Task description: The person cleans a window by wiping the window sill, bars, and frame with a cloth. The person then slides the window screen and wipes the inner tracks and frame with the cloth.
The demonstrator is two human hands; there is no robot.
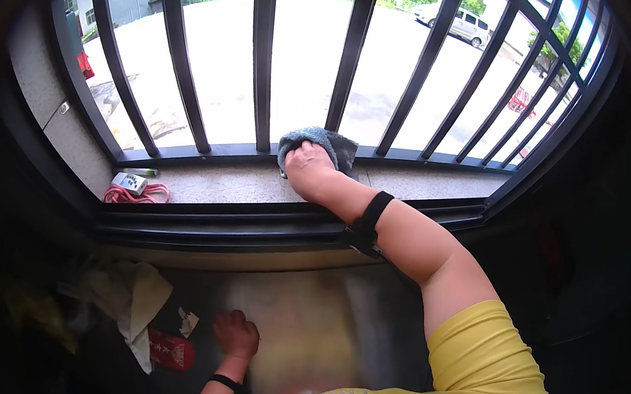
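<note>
The right hand (306, 165) presses a blue-grey cloth (343, 153) onto the stone sill (220, 188) beside dark bars (263, 67).

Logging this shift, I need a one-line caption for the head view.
Right hand presses a cloth on the sill beside the window bars; left hand rests lower down.

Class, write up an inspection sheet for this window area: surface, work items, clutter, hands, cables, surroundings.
Surface: pale speckled sill, inside dark window bars; the lower area is dim and partly blurred.
Work items: grey-blue cloth, bunched on the sill against the frame.
Clutter: white device with buttons at the sill's left end; below, a red packet and pale crumpled material.
Hands: right hand on the cloth; left hand curled below, contents not visible.
Cables: pink cord, coiled by the device; any connection unclear.
Surroundings: bright paved ground, a parked car outside.
</note>
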